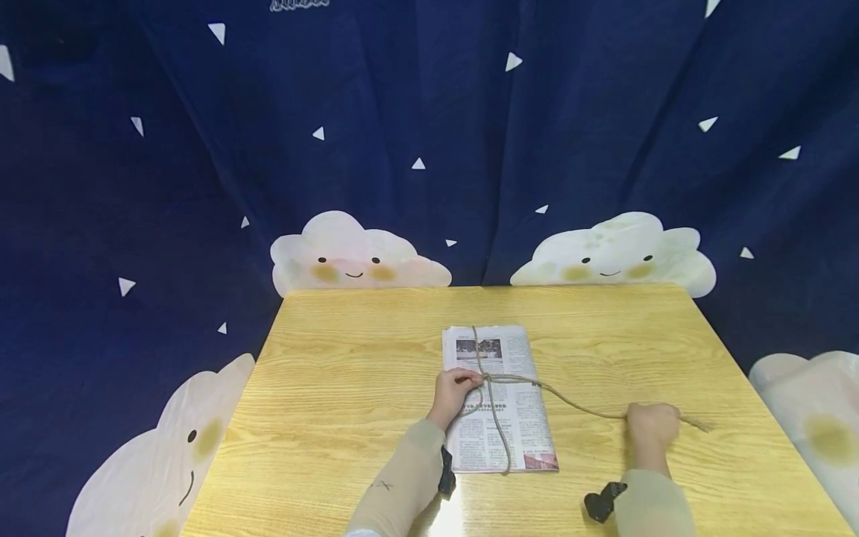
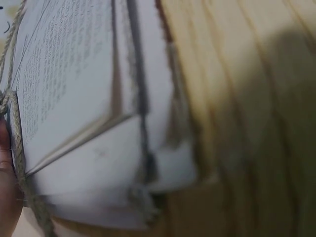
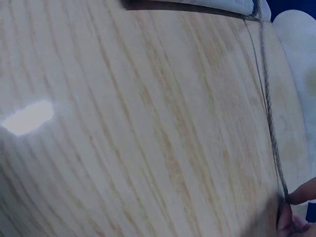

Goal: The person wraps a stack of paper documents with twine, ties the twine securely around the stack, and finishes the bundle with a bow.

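Observation:
A folded stack of newspapers lies on the table with twine running lengthwise over it and crossing near its middle. At that crossing my left hand pinches the twine between thumb and fingers; in the left wrist view only part of the hand shows, beside the twine. Off to the right of the stack, my right hand grips the long end, whose frayed tip sticks out past the fist. The right wrist view shows this twine stretched from the stack to the fingertips.
The light wooden table extends around the stack on all sides. Behind it hangs a dark blue curtain with white triangles and smiling clouds. Each wrist carries a small black camera, the right one near the table's front.

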`<state>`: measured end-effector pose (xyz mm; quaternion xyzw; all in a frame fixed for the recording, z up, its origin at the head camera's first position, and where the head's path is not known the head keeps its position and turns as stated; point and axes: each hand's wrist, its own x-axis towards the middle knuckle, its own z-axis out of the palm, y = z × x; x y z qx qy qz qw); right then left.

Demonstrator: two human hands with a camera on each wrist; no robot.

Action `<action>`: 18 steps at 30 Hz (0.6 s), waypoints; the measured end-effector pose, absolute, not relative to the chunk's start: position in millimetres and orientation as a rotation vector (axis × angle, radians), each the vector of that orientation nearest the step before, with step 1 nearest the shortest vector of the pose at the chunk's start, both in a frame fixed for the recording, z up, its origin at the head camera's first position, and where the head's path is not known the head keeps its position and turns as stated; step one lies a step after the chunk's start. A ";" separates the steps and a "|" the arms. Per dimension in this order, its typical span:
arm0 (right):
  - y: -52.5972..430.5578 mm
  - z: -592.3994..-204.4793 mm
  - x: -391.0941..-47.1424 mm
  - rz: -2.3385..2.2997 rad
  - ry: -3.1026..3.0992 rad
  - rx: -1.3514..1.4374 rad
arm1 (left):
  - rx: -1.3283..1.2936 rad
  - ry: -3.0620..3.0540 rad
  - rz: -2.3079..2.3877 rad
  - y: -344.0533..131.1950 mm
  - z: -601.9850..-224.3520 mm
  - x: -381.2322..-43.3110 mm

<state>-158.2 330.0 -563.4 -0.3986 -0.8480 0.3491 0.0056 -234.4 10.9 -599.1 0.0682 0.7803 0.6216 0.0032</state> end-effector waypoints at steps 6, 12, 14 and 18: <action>316.4 -564.9 -162.5 1.224 -2.408 -1.048 | 0.185 2.435 1.934 11.6 -599.5 -233.0; 297.3 -554.8 -186.0 1.587 -2.260 -0.788 | 0.198 2.445 1.947 11.0 -600.9 -233.7; 291.5 -551.3 -192.4 1.743 -2.306 -0.695 | 0.200 2.446 1.949 10.8 -601.6 -234.2; 277.2 -550.8 -205.4 1.866 -2.480 -0.477 | 0.185 2.442 1.940 11.1 -601.5 -234.6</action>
